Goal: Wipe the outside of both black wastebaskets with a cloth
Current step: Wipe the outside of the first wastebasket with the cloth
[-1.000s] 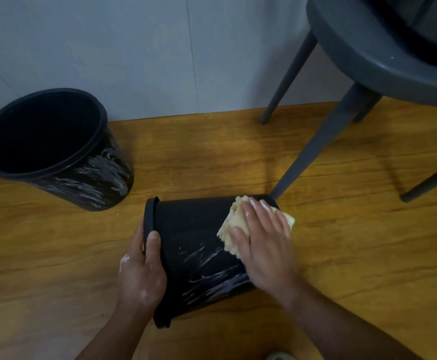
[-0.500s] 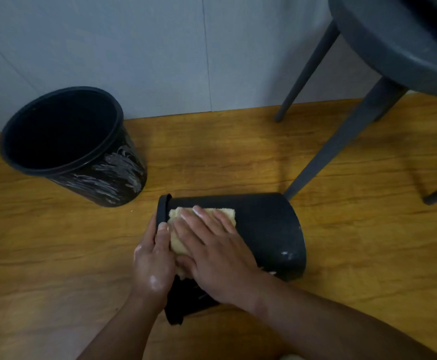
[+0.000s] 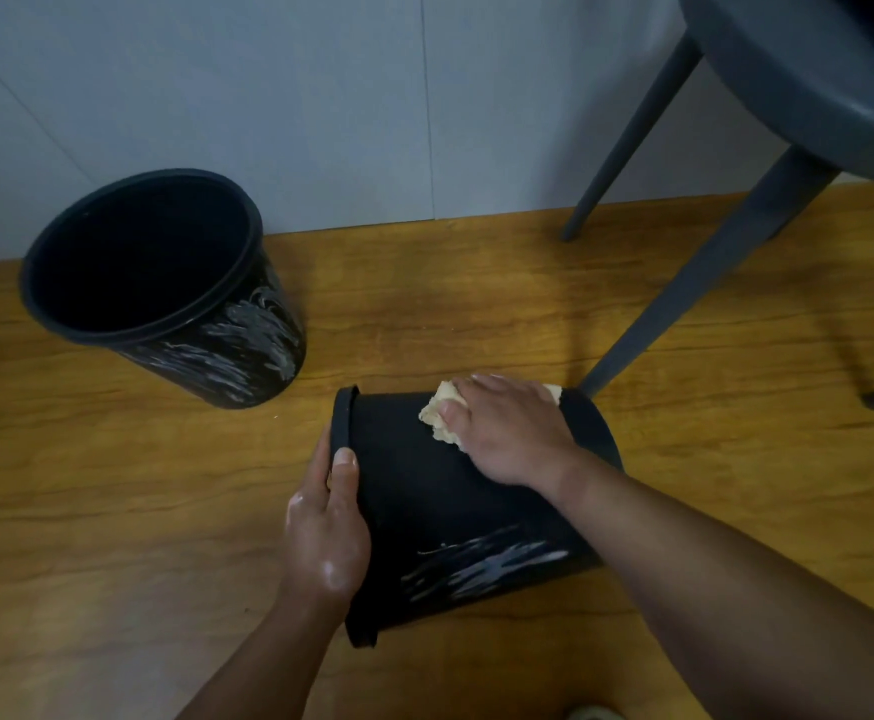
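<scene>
Two black wastebaskets on the wooden floor (image 3: 112, 511); the upright wastebasket (image 3: 289, 356) stands left of centre, near the floor's far edge where it meets the grey wall (image 3: 268, 96), mouth open toward us; the lying wastebasket (image 3: 424, 511) rests on its side nearer to us, about mid-floor, mouth turned left and base turned right; we see a strip of bare floor between the two.

Left hand (image 3: 325, 532): forearm comes in from the near edge; hand clamped on the rim of the lying wastebasket; thumb laid along the outer wall just beside the rim, fingers hooked over the rim and mostly hidden; back of the hand glistens wet.

Right hand (image 3: 507, 433): forearm crosses from the near right corner, over the wastebasket's base end; palm down on the top of the wall; fingers close together and nearly straight, pressing a pale yellow cloth (image 3: 437, 415) flat against the wall; thumb rests on the cloth's left part; cloth bunched, showing left of the thumb and beyond the fingertips.

White smears (image 3: 481, 563) streak the near lower wall of the lying wastebasket; similar streaks mark the upright one's side.

Grey chair (image 3: 788, 96) over the far right corner; one leg comes down just behind the lying wastebasket's base; whether it touches, we cannot tell.
</scene>
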`<state>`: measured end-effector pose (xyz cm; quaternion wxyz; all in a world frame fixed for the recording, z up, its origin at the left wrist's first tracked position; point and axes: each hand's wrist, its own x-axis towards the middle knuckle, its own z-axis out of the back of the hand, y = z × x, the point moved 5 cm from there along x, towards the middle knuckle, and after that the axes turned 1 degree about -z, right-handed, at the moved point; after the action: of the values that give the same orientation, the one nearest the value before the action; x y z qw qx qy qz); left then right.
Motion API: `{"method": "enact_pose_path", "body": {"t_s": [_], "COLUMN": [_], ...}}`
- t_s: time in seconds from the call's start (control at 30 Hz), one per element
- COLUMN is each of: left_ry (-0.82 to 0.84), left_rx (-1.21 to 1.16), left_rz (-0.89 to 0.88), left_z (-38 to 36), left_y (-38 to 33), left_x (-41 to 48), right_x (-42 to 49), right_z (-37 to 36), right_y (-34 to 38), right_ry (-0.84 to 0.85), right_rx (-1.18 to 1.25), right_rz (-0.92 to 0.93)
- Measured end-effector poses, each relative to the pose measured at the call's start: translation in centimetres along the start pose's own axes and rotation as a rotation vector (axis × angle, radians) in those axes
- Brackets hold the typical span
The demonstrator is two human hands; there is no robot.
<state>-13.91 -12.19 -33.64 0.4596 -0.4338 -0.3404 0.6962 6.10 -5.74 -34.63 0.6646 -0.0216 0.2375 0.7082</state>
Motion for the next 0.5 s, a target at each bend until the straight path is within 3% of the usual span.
{"method": "enact_pose_path", "body": {"t_s": [0.2,0.3,0.4,0.5], "left_ry": [0.008,0.016,0.037,0.05], "left_rx": [-0.014,-0.023,-0.028,-0.067], "left_rz": [0.018,0.022,-0.003,0.0], "left_z": [-0.1,0.1,0.2,0.1], "left_y": [0.1,0.2,0.1,-0.1], "left_x": [0.4,0.8,1.0,1.3], "right_x": [-4.4,-7.2,-8.1,-7.5], "right_z": [-2.1,-4.0,-4.3,-3.1], "right_y": [6.1,6.8,4.7,1.4], "right_ry": [-0.229,-0.202,-0.179,-0.169], "right_rx": [-0.06,-0.148,-0.215,-0.165], "right_rz": [0.309,0.416,0.438,0.314]}}
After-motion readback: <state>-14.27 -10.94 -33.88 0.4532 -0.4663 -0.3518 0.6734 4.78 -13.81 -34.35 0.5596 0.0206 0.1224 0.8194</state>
